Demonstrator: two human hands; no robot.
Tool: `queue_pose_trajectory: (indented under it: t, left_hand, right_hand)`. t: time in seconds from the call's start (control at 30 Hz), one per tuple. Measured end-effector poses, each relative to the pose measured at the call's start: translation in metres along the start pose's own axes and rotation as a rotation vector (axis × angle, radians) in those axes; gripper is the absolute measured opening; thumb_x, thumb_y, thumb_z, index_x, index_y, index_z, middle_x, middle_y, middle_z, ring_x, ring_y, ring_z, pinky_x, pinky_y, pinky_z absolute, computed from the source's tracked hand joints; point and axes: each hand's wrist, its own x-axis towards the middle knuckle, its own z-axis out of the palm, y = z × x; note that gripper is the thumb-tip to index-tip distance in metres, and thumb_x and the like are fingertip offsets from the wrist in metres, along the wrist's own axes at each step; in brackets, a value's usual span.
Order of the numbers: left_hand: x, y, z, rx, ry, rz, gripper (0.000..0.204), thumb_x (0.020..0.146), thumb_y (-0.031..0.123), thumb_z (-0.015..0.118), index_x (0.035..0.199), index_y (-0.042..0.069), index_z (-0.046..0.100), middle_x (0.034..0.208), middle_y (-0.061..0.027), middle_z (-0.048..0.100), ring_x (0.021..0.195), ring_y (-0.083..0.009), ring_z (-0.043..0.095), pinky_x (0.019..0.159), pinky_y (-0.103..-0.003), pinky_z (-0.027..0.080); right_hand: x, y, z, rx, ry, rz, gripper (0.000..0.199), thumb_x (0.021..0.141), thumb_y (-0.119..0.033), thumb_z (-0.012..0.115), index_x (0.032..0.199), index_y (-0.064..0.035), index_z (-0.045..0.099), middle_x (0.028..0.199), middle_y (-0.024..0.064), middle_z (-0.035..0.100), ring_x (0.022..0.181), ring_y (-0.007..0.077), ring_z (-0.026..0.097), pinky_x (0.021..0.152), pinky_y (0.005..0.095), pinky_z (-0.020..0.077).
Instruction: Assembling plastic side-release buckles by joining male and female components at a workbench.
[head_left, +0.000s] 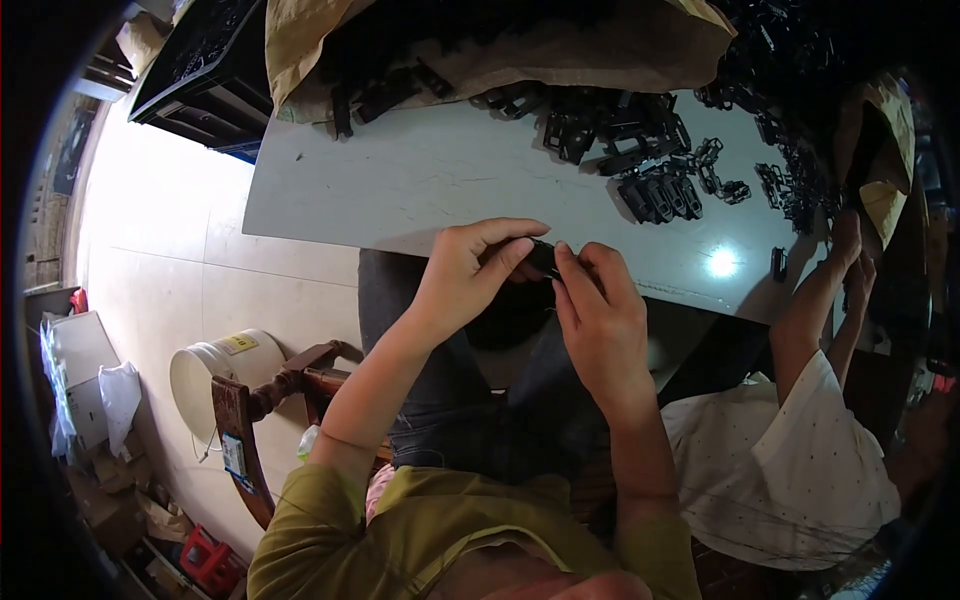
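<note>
Just over the near edge of the white table (pixel 400 180), both my hands meet on one small black plastic part (pixel 541 258). My left hand (pixel 478 262) pinches its left side between thumb and fingers. On its other side my right hand (pixel 603 310) grips with thumb and forefinger. The fingers hide much of the part, so its full shape does not show. Beyond my hands, several black plastic clip-like pieces (pixel 660 195) lie in a row on the table, with a heap of similar black parts (pixel 570 130) behind them.
A large brown paper bag (pixel 640 65) of black parts lies open at the back. At right, a co-worker's arms (pixel 815 300) reach toward another paper bag (pixel 885 200). A black crate (pixel 200 80), a white bucket (pixel 225 370) and a wooden chair (pixel 240 440) stand at left.
</note>
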Motion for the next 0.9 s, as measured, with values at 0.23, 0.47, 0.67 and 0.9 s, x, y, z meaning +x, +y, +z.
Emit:
queue_pose_trajectory:
  t: [0.23,0.47,0.67,0.9]
  left_hand:
    - [-0.003,0.004,0.002,-0.018,-0.006,0.063,0.023,0.081,-0.003,0.065,0.104,-0.003,0.063,0.091,-0.0072,0.065,0.061,-0.0069,0.058,0.057,-0.02,0.047]
    - [-0.012,-0.003,-0.001,-0.164,-0.118,0.092,0.022,0.084,0.003,0.066,0.104,-0.004,0.061,0.093,-0.0076,0.064,0.055,-0.005,0.054,0.051,-0.017,0.043]
    - [-0.01,-0.001,-0.017,-0.102,0.105,0.09,0.009,0.089,0.008,0.056,0.096,0.003,0.056,0.076,0.0012,0.053,0.064,-0.0039,0.049,0.059,-0.019,0.04]
    - [0.016,0.006,-0.076,0.063,0.343,0.201,0.013,0.082,-0.002,0.049,0.093,0.002,0.056,0.079,-0.0009,0.053,0.071,-0.0083,0.049,0.066,-0.023,0.04]
  right_hand:
    - [0.003,-0.002,-0.014,0.296,-0.059,0.329,0.036,0.072,0.0,0.074,0.106,0.0051,0.061,0.096,0.0071,0.055,0.072,0.013,0.058,0.062,0.0243,0.0459]
    - [-0.011,0.026,-0.004,1.037,-0.23,0.583,0.018,0.079,-0.005,0.073,0.088,0.0025,0.059,0.088,0.0026,0.058,0.071,0.0042,0.054,0.061,0.0171,0.0419]
    - [0.012,0.032,-0.003,0.348,0.039,0.1,0.028,0.078,-0.012,0.073,0.102,-0.0018,0.062,0.102,0.0108,0.056,0.094,0.0216,0.056,0.077,0.0294,0.0465]
    - [0.019,0.086,-0.002,-0.459,0.254,0.205,0.042,0.085,-0.024,0.066,0.121,-0.0048,0.058,0.13,0.0227,0.046,0.12,0.0397,0.044,0.097,0.0452,0.04]
